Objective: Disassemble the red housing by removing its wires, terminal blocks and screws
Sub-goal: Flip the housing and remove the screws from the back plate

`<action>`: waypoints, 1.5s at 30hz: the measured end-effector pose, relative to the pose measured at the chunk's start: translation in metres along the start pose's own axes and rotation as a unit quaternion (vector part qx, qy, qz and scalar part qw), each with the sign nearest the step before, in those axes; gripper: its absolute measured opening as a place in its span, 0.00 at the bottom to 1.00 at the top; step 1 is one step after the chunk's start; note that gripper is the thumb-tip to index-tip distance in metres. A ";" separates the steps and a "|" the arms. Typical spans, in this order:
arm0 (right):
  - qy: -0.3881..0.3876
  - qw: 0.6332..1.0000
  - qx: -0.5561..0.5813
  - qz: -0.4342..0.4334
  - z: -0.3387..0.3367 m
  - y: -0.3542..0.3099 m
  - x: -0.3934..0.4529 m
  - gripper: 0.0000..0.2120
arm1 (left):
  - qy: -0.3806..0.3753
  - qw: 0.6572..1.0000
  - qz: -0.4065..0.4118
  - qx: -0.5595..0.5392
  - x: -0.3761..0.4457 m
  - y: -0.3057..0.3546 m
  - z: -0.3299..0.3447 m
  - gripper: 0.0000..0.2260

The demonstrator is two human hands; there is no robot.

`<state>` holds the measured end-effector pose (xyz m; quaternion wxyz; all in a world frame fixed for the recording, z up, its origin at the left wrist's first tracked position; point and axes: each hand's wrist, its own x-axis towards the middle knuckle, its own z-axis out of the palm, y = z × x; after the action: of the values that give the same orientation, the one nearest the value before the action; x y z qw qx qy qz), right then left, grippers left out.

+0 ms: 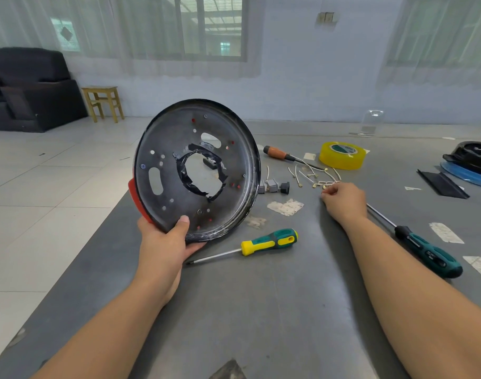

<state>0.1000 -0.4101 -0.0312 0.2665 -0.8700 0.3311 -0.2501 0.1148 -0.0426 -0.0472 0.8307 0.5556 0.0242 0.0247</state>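
We see the left hand point(162, 242) gripping the red housing point(197, 168) at its lower rim, centre-left of the frame — thumb pressed on the dark inner face, fingers curled under the edge. The housing is held up off the grey table point(261, 310), tilted on edge, its taped centre hole facing us; red shows only along its left rim. The right hand point(344, 202) rests on the table right of centre, fingers curled loosely inward, fingertips just beside the loose wires point(313, 176); we cannot tell if it pinches anything. Terminal blocks point(275, 186) lie between housing and wires. A yellow-green screwdriver point(266, 242) lies below the housing, a dark green one point(428, 251) under the right forearm, an orange-handled one point(279, 154) above the wires. Yellow tape roll point(342, 155) — upper right.
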 end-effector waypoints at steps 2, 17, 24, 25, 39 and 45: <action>-0.001 1.000 -0.002 0.000 -0.001 0.001 -0.001 0.05 | -0.002 1.000 0.001 -0.004 0.000 0.000 0.000 0.16; 0.015 1.000 0.010 0.024 -0.007 -0.008 -0.012 0.15 | -0.007 1.000 -0.002 -0.009 -0.005 0.004 0.002 0.15; 0.064 0.992 0.076 -0.075 -0.018 -0.013 -0.051 0.11 | -0.013 1.000 -0.018 -0.015 -0.011 0.012 0.003 0.11; 0.069 0.989 0.089 -0.091 -0.019 -0.019 -0.059 0.10 | -0.015 1.000 -0.021 -0.012 -0.012 0.013 0.003 0.10; -0.168 0.915 0.364 -0.033 -0.010 -0.117 -0.111 0.07 | -0.063 0.996 -0.025 -0.058 -0.034 0.031 0.001 0.32; -0.220 0.827 0.514 0.053 -0.001 -0.137 -0.131 0.08 | -0.139 0.987 -0.036 -0.078 -0.042 0.036 0.002 0.46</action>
<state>0.0739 -0.2300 0.0219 0.7537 -0.6204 0.1332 -0.1712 0.0727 -0.0332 -0.0127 0.8672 0.4858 -0.0735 -0.0807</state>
